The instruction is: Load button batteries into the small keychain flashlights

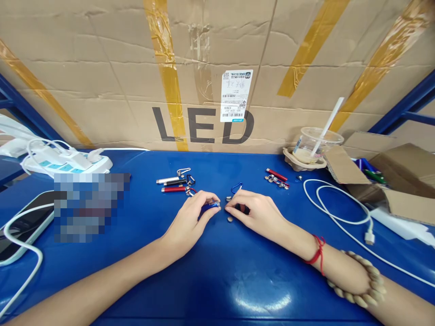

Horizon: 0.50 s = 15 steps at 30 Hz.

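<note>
Left hand (188, 215) pinches a blue tube (208, 207) toward three o'clock, apparently for access, the grip of the right hand (257, 207) unclear.

A plastic cup (307, 148) stands in what looks like a pulp holder (299, 165).

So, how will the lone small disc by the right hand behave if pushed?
The disc seems to lie flat, so it would likely slide rather than roll. Its metallic look suggests it's stiff. Being so small, it may slip from the right hand.
</note>
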Motion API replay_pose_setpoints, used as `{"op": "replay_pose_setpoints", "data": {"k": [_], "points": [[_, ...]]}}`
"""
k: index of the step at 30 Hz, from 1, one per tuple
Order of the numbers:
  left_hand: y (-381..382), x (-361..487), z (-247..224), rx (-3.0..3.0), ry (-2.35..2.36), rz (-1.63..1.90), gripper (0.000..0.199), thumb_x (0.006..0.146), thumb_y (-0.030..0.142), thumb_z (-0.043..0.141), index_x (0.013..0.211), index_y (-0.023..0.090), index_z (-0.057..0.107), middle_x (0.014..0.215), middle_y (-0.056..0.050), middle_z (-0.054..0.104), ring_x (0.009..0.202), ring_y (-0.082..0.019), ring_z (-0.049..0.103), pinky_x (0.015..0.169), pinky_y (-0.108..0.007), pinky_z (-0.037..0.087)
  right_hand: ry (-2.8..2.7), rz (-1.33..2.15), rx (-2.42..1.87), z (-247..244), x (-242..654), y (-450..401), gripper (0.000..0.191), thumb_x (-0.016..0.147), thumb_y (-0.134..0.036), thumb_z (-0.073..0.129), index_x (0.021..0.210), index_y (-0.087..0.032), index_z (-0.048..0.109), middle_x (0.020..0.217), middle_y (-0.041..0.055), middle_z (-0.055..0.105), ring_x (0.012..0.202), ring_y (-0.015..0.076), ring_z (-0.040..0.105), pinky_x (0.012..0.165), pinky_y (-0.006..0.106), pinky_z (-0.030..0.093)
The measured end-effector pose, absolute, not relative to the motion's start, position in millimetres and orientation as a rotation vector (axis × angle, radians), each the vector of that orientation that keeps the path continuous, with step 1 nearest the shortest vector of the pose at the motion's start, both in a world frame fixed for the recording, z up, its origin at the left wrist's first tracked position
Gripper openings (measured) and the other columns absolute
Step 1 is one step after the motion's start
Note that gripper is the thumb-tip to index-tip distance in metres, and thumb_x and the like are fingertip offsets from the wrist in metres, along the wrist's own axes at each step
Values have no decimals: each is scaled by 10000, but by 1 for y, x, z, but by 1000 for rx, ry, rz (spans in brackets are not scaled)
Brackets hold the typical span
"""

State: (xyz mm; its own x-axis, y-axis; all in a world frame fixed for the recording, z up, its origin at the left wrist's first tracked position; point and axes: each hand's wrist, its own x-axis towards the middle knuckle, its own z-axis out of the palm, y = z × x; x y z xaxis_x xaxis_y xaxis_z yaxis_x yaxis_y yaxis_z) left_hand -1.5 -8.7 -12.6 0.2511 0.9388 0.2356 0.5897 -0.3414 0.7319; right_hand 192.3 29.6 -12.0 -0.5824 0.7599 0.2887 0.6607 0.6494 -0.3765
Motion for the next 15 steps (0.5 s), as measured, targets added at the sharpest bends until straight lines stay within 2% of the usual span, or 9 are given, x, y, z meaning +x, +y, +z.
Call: {"op": "replay_pose_setpoints", "data": {"k": [3,7,12,15], "points": [[-9,-2,-14,2010,1437,950,127,885,286,462,973,228,533,985,-5,607,941,-179,546,855,-311,415,-2426,314,-1082,-11,193,30,155,884,-273,513,939,-245,655,908,-23,639,696,84,591,566,189,402],[-8,-2,-15,1988,1450,988,131,889,282,446,968,224,535,973,-13,616,940,-186,550,854,-325,420,-2456,252,-908,-10,193,25,211,888,-348,499,967,-235,659,916,2,646,781,107,611,601,190,436],[-9,-1,-15,2009,1434,993,128,898,251,437,988,214,520,996,-18,601,950,-175,536,869,-329,416,-2618,92,-851,-9,189,18,331,858,-375,530,1113,-180,609,1040,67,617,931,187,575,791,309,481],[-9,-1,-15,2060,1422,1002,116,906,246,429,974,205,514,990,-21,589,927,-166,536,861,-324,413,-2636,39,-871,-12,188,18,280,883,-334,495,1087,-199,632,1044,64,609,920,189,571,797,336,486]]}}
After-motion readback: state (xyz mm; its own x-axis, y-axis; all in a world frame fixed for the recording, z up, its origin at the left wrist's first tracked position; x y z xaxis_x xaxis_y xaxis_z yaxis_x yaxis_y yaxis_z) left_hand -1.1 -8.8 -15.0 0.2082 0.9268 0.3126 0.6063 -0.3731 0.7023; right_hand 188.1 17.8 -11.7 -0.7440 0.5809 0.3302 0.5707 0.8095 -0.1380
